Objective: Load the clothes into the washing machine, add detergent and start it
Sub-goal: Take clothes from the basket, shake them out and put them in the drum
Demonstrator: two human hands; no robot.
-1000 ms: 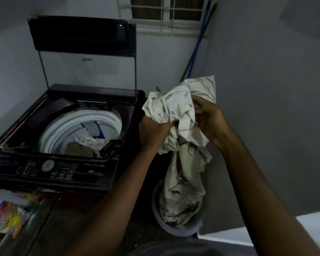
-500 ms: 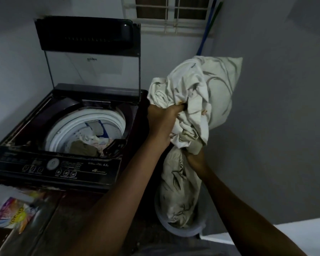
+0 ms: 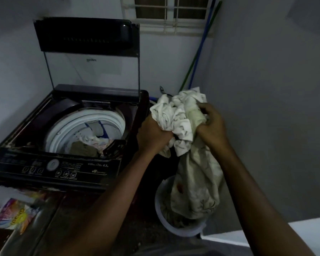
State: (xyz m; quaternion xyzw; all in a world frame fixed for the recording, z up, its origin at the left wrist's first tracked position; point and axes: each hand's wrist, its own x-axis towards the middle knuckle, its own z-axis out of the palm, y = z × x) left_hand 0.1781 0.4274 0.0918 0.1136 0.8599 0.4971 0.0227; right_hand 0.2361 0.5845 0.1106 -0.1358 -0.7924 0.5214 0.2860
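- I have the pale printed cloth (image 3: pixel 179 115) bunched between both hands: my left hand (image 3: pixel 151 134) clenches its left side, and my right hand (image 3: pixel 211 126) grips the right, fingers curled into the folds
- The cloth's long axis runs straight down; its tail hangs from my hands into the white bucket (image 3: pixel 175 230) on the floor, just right of the washing machine (image 3: pixel 67 163)
- The open drum (image 3: pixel 63 130) lies left of the bundle and slightly far; my left hand is the nearer one
- In the way, I judge, is the machine's right wall, which the trailing tail must clear
- Clothes (image 3: pixel 85 147) already lie in the drum; the raised lid (image 3: pixel 85 34) stands behind it, and a detergent packet (image 3: pixel 15 217) lies near left
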